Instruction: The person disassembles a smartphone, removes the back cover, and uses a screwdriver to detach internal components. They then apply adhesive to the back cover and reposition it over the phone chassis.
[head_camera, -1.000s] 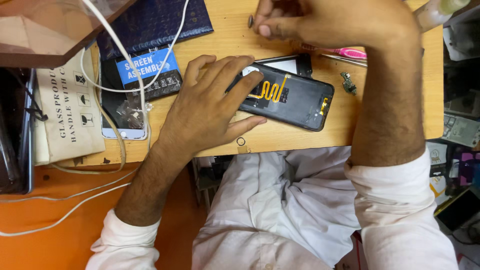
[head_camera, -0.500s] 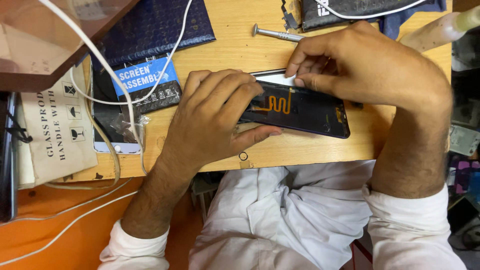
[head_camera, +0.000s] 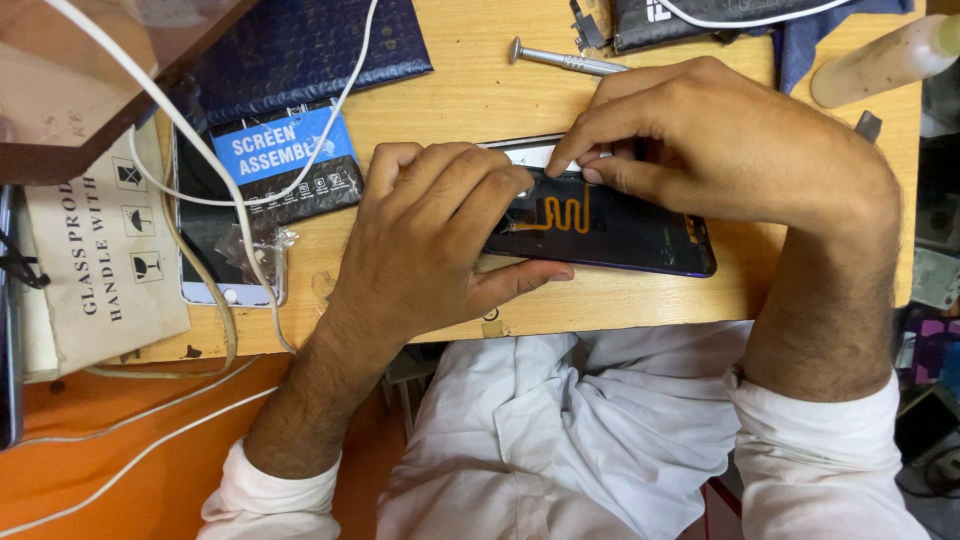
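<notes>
An opened black phone (head_camera: 620, 235) with an orange squiggle-shaped strip inside lies on the wooden table (head_camera: 470, 95) near its front edge. My left hand (head_camera: 430, 240) lies over the phone's left end, fingers on top and thumb along the near edge, gripping it. From the right, my right hand (head_camera: 720, 140) reaches in. Its thumb and forefinger are pinched together at the phone's far edge, beside a white strip (head_camera: 530, 155). Whether anything small sits between those fingertips is hidden.
A metal screwdriver (head_camera: 565, 58) lies just beyond the right hand. At the left are a dark packet with a blue label (head_camera: 285, 160), a white-framed screen (head_camera: 215, 265), white cables (head_camera: 200, 150) and a beige box (head_camera: 100, 260). A pale bottle (head_camera: 880, 60) lies far right.
My right hand has come down from the far side of the table onto the phone's far edge and pinched there. My left hand has stayed on the phone's left end.
</notes>
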